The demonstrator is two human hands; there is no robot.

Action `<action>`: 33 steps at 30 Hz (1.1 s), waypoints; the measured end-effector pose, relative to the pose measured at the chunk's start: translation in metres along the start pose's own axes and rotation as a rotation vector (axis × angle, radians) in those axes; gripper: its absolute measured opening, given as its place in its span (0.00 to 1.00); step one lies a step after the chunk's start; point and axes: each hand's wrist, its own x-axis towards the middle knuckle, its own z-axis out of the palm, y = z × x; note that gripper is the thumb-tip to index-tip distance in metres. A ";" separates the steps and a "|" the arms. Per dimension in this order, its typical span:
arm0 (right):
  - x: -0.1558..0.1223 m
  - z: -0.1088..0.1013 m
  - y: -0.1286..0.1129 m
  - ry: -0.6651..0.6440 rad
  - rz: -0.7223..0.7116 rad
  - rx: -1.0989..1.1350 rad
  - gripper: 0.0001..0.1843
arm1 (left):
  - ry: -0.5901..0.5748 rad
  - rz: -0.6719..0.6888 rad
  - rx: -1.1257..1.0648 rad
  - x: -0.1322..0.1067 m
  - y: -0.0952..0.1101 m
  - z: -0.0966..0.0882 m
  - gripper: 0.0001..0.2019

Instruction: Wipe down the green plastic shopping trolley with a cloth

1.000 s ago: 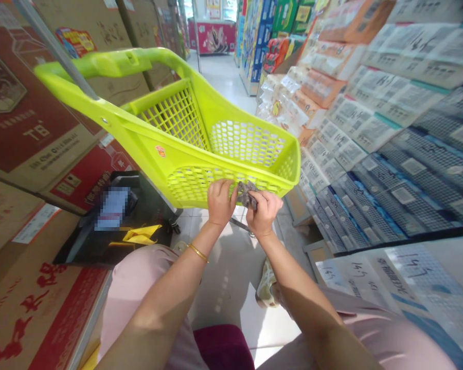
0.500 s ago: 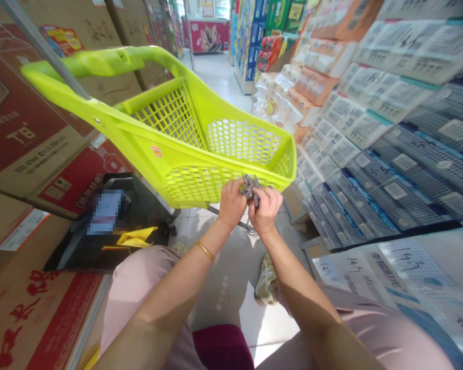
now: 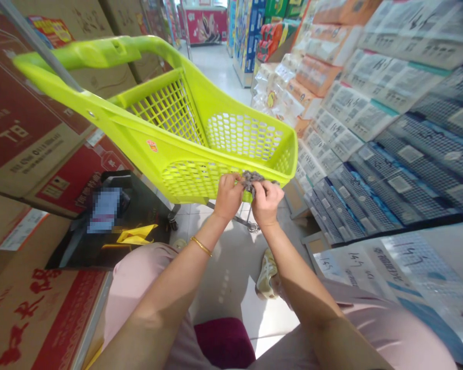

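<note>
Pale tiled floor [image 3: 224, 277], between cartons [image 3: 71, 167] and wrapped packs [image 3: 358, 115]. On it, a glossy lime trolley [image 3: 133, 141], mesh-sided, angled lengthwise from upper-left handle to right-hand nose. Gripping a crumpled, knobbly gray wad [image 3: 250, 179] with fingers of left hand [image 3: 229, 196] and right hand [image 3: 268, 203], at the trolley's near wall. Bunched roughly crosswise; long axis unclear.

Moved left hand [image 3: 228, 199] slightly nearer the front end of the shopping cart [image 3: 177, 146] than a second ago; spread grey cloth [image 3: 252, 178] wider, past right hand [image 3: 267, 203].
</note>
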 end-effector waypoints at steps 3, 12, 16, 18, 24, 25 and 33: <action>-0.028 0.005 -0.004 -0.106 -0.022 0.014 0.13 | 0.053 0.007 0.006 0.001 -0.004 -0.001 0.09; -0.045 0.005 -0.007 -0.288 -0.004 0.089 0.14 | 0.102 -0.008 0.023 -0.003 -0.014 0.003 0.09; -0.005 -0.003 -0.009 -0.091 0.042 0.064 0.13 | 0.118 0.004 0.029 -0.006 -0.011 0.002 0.09; 0.015 -0.010 -0.008 -0.007 0.049 0.030 0.13 | 0.132 0.007 0.032 -0.007 -0.010 0.002 0.09; 0.036 -0.020 -0.003 0.090 0.013 -0.011 0.14 | 0.159 0.013 0.073 -0.008 -0.008 -0.001 0.07; 0.032 -0.019 -0.003 0.088 -0.008 -0.024 0.13 | 0.155 0.016 0.069 -0.008 -0.008 -0.002 0.08; -0.034 -0.004 -0.005 -0.186 -0.068 -0.029 0.11 | 0.073 -0.060 0.008 -0.008 -0.007 -0.003 0.09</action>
